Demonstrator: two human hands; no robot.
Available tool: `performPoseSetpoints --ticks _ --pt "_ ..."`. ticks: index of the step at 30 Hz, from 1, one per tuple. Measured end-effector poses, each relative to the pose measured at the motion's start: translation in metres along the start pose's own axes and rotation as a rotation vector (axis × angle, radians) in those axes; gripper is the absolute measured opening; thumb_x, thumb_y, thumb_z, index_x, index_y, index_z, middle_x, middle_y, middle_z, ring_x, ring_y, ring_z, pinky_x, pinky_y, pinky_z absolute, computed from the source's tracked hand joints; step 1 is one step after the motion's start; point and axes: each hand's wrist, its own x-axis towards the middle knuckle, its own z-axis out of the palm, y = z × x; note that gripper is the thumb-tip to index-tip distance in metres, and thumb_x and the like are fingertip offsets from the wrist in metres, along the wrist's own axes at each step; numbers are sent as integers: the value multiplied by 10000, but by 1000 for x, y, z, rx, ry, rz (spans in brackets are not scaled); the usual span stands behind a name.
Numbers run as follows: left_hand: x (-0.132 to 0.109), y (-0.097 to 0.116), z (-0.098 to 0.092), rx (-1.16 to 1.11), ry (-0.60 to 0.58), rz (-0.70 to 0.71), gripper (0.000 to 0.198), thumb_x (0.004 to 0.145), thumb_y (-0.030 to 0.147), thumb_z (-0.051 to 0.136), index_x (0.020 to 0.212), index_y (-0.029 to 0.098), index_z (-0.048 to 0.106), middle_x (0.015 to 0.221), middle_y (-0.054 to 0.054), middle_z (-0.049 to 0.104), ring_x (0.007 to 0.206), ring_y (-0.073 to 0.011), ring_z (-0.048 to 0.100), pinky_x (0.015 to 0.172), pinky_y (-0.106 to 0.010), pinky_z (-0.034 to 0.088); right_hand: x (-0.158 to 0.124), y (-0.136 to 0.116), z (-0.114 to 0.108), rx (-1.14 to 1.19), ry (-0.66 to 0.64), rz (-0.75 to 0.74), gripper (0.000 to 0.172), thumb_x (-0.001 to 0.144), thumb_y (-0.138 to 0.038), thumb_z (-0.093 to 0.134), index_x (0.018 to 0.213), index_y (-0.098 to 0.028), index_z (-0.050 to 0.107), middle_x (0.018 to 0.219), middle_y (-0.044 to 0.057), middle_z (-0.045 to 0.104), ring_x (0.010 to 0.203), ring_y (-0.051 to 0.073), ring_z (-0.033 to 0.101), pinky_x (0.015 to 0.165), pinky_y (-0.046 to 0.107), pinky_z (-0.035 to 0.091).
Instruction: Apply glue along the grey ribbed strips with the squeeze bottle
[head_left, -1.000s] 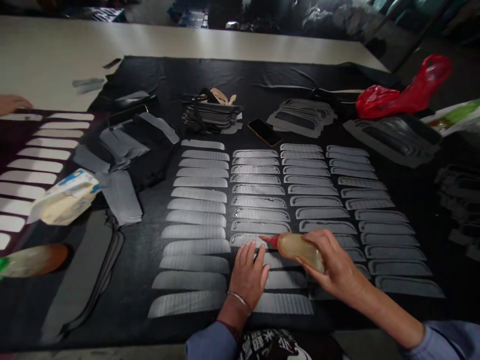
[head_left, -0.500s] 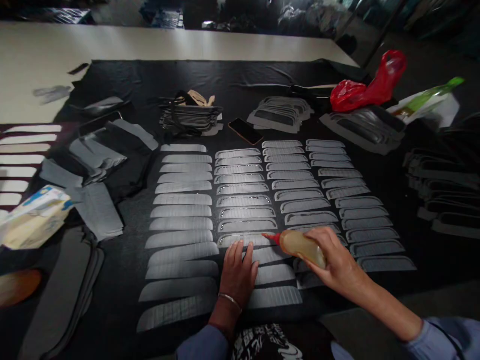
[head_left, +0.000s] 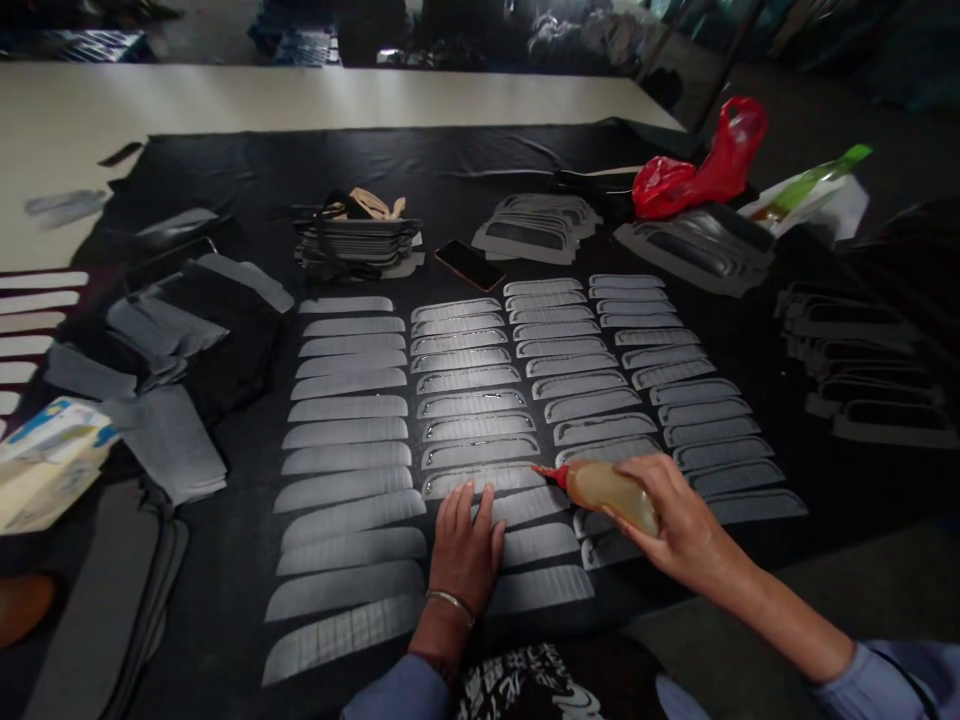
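My right hand (head_left: 671, 515) is wrapped round a squeeze bottle (head_left: 611, 492) of yellowish liquid, probably glue. Its red nozzle points left, with the tip at the upper right edge of a grey curved strip (head_left: 480, 480) in the second column. My left hand (head_left: 466, 545) lies with fingers stretched out over the lower edge of that strip, a bangle on its wrist. Strips above it carry a shiny wet line along their edges. In the left column the grey strips (head_left: 345, 460) show no such line. My right hand and the bottle partly hide strips of the third column.
Black sheeting (head_left: 247, 165) covers the table. Toward the back are a phone (head_left: 469, 265), stacked dark pieces (head_left: 360, 243), grey frame-shaped pieces (head_left: 536, 225) and a red plastic bag (head_left: 697, 180). More grey pieces (head_left: 180, 440) lie left, beside a yellow-and-blue packet (head_left: 52, 460).
The bottle's tip has moved a little to the right along the strip's upper edge. My left hand stays on the same strip. The whole view has shifted slightly.
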Motion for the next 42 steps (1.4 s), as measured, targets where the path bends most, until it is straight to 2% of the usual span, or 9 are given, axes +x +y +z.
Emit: performPoseSetpoints --ticks 12,17,19,24,28,33,36,42 --pt "-1 1 0 4 -11 3 354 845 233 508 1178 119 542 1200 -178 502 1150 -300 446 956 -463 402 -18 -1 -3 7 26 -2 359 815 -190 552 1135 -215 391 977 100 475 900 225 505 735 366 487" --pt "0 0 1 0 -2 2 362 837 240 521 1179 123 541 1191 -173 512 1140 -299 455 952 -461 407 -18 0 7 33 52 25 370 799 -214 583 1130 -219 417 987 101 500 917 229 515 762 384 483" --pt "0 0 0 -1 -6 3 366 832 237 530 1179 121 540 1191 -175 514 1141 -300 455 954 -462 405 -13 -2 14 89 115 108 353 784 -263 601 1097 -222 443 972 92 522 895 228 532 761 392 484" --pt "0 0 0 -7 -11 -4 395 819 247 554 1190 115 524 1193 -176 520 1146 -297 456 949 -457 411 2 -10 21 521 258 607 374 746 -463 608 1008 -237 467 933 36 550 748 165 564 644 296 497" --pt "-1 -1 2 -10 -6 -13 425 819 278 559 1200 98 498 1193 -185 522 1144 -295 457 936 -461 421 7 -10 12 776 287 751 461 665 -499 676 993 -233 490 910 29 559 731 159 560 598 267 490" --pt "-4 1 -2 28 25 6 408 803 301 599 1160 118 525 1169 -165 537 1112 -290 472 920 -456 423 5 -13 8 841 318 780 455 636 -478 706 971 -240 512 916 21 554 731 152 554 572 240 484" --pt "-5 3 -8 40 4 18 334 789 264 620 1104 165 568 1117 -124 573 1053 -267 502 899 -451 424 4 -17 10 855 285 779 441 641 -466 710 968 -246 512 893 11 552 717 145 547 575 234 481" --pt "-3 2 -11 50 -6 23 252 803 156 573 1043 227 603 1051 -84 607 1003 -233 523 850 -422 439 5 -19 12 800 232 697 430 660 -465 694 972 -237 507 903 26 556 725 160 555 582 253 498"
